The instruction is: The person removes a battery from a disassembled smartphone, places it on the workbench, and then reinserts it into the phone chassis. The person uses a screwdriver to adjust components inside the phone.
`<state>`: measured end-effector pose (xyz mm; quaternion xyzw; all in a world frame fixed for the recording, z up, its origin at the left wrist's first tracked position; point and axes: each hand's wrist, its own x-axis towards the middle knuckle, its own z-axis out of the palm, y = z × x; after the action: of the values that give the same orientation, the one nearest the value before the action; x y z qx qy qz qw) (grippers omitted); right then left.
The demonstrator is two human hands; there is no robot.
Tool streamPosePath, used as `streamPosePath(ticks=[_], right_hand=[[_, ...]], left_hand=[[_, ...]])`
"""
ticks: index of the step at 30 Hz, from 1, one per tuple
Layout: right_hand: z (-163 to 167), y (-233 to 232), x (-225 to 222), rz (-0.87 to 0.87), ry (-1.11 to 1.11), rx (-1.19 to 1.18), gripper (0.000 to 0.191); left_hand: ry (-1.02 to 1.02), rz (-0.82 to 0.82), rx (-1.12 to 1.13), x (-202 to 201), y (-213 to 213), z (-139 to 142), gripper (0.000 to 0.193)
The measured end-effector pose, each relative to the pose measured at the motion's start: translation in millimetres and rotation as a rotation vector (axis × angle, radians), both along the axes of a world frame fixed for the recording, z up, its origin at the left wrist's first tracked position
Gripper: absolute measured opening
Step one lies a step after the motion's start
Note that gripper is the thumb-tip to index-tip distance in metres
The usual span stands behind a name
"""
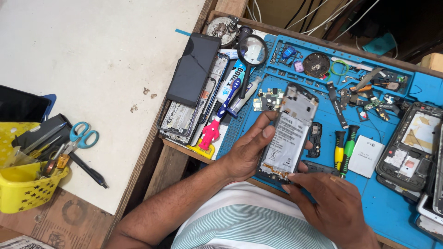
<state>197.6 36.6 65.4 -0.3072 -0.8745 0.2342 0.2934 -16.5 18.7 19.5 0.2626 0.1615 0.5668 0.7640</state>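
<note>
A white board [92, 60] fills the upper left; a blue mat [392, 203] covers the bench to the right, its far end cut off by the frame; on the board's left edge stands a yellow basket [20, 186] of tools, with scissors [80, 137] beside it; at the mat's left edge lies a stack of phone frames [184, 117] under a dark screen [194, 69], and a magnifier [253, 50] rests just beyond; another open phone [410, 150] lies at the right, with a white battery [366, 156] and two screwdrivers [344, 150] between it and the hands. Over the mat's middle the opened phone [288, 133] is held tilted, back side up; the left hand [249, 150] is curled around its left edge, thumb on the side; the right hand [334, 205] pinches its lower corner with bent fingertips, which hide that corner; small parts in the mat's trays are too tiny to make out.
</note>
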Motion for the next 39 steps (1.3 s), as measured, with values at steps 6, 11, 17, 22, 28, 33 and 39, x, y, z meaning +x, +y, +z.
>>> streamPosePath(ticks=[6, 11, 17, 22, 28, 33, 39], right_hand=[[-2, 3, 1, 0.121, -0.046, 0.031, 0.028], [-4, 3, 2, 0.163, -0.071, 0.029, 0.027], [-5, 2, 0, 0.169, -0.045, 0.094, 0.029], [-6, -1, -2, 0.118, 0.045, 0.111, 0.027], [-8, -3, -2, 0.058, 0.046, 0.116, 0.027], [-9, -4, -1, 0.040, 0.076, 0.086, 0.028], [-12, -6, 0, 0.018, 0.069, 0.067, 0.028]], left_hand=[[0.183, -0.009, -0.007, 4, 3, -6, 0.059], [0.250, -0.019, 0.000, 7, 1, -10, 0.057], [0.232, -0.033, -0.020, 6, 5, -10, 0.056], [0.047, -0.051, -0.034, 3, 4, -4, 0.054], [-0.139, -0.108, -0.018, -3, -1, 5, 0.051], [-0.186, -0.126, -0.027, -5, 0, 8, 0.052], [-0.198, -0.132, -0.027, -6, -1, 9, 0.053]])
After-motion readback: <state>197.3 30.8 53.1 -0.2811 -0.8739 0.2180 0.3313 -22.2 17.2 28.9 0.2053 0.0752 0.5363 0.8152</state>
